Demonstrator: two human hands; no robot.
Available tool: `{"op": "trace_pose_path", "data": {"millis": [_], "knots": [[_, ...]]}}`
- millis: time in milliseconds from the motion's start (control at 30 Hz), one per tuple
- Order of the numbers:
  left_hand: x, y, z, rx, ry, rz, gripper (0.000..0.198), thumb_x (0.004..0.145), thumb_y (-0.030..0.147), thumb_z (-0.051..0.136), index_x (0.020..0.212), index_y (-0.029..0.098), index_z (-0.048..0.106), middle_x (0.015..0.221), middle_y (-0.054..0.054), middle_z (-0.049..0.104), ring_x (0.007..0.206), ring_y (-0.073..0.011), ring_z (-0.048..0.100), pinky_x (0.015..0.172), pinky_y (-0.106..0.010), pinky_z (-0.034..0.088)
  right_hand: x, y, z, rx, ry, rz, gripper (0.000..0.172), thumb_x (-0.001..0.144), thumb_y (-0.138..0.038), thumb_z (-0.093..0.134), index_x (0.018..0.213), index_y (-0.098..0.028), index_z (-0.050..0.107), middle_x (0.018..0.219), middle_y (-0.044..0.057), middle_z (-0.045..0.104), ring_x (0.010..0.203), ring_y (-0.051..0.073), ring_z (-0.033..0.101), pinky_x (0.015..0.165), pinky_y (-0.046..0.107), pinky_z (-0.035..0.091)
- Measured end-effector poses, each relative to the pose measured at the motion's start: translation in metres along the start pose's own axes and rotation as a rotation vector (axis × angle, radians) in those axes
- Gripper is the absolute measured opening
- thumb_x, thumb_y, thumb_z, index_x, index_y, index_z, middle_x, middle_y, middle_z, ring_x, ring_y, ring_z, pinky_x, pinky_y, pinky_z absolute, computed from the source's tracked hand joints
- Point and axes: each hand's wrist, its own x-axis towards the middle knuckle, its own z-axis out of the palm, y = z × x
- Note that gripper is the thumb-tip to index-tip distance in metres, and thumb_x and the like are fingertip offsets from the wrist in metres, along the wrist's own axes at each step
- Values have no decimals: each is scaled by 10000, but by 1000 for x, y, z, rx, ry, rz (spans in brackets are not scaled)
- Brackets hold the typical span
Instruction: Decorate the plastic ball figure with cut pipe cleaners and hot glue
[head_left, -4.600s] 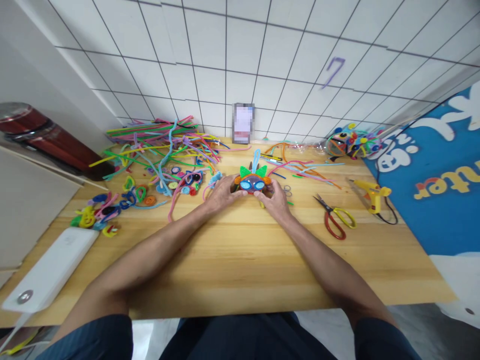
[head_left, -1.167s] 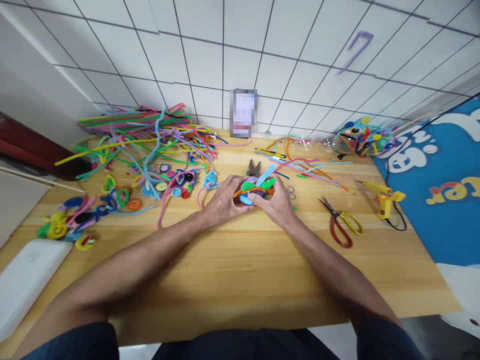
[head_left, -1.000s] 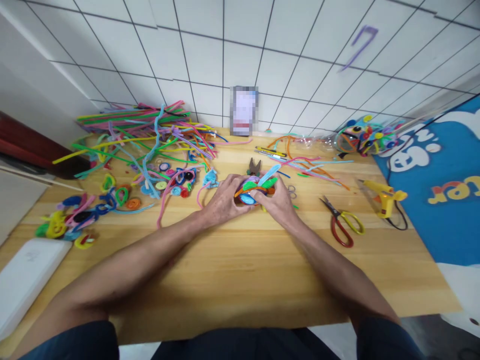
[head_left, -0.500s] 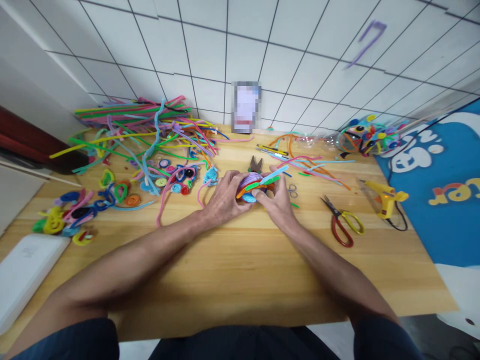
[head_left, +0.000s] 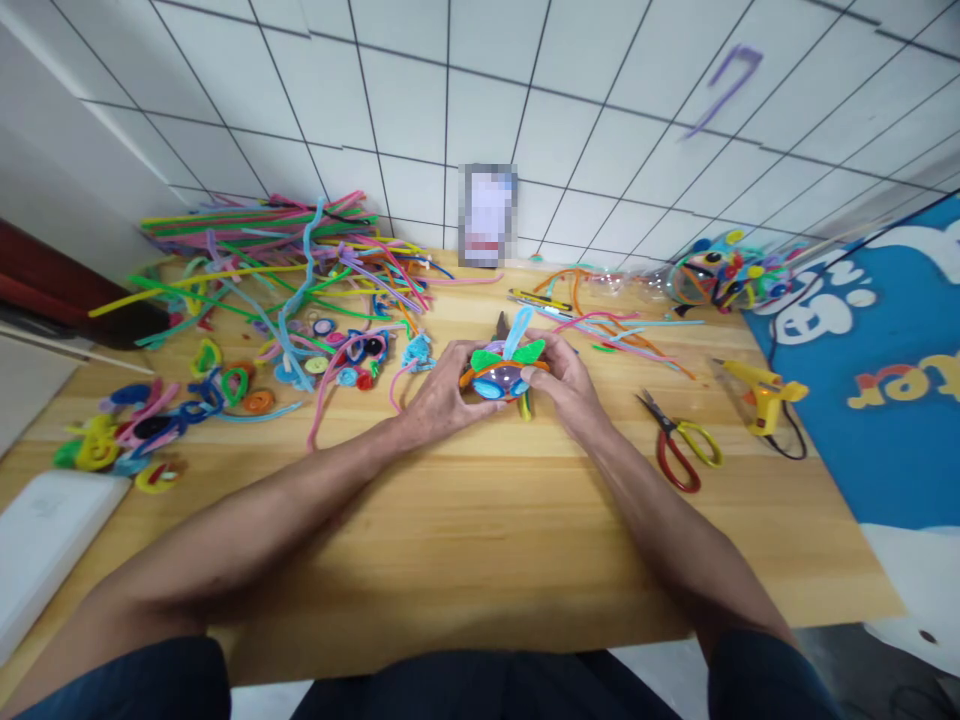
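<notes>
A small pipe-cleaner figure, purple with blue round eyes, an orange band, green ears and a light blue strand on top, sits between my hands near the middle of the wooden table. My left hand cups its left side with curled fingers. On the other side, my right hand grips it, thumb pressed against its front. Both hands are closed on the figure.
Loose pipe cleaners and coiled pieces cover the back left. Red-and-yellow scissors and a yellow glue gun lie to the right. A white box sits front left. A bag of coloured pieces stands back right.
My hands have turned the figure from lying tilted with its top toward me to upright, so its blue eyes face me again. Both hands stayed on it throughout.
</notes>
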Motion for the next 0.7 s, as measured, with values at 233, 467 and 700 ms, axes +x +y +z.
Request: {"op": "trace_pose_path", "data": {"millis": [233,467,700], "knots": [[0,0,1,-12,3,21,658,834,422,869,1372,238,539,1308,-115,666,1223,-299,657,1015,-450,560,-9,-4,8,-98,22,-17,737,771,-537,845,1399,-285,553,1345,72,707,1243,293,678,1120,491,552],[2,7,-1,-60,10,-81,503,825,422,867,1188,216,586,1159,-80,685,1082,-268,680,931,-397,565,-12,-1,13,-184,68,-104,787,843,-540,776,1507,-260,458,1435,136,634,1327,314,623,1145,530,530],[3,3,-3,-108,4,-175,543,812,510,878,1178,204,619,1169,-83,721,1065,-265,691,926,-385,555,-15,6,17,-298,60,-187,890,803,-393,792,1582,-276,379,1593,158,508,1450,341,532,1200,578,482]]}}
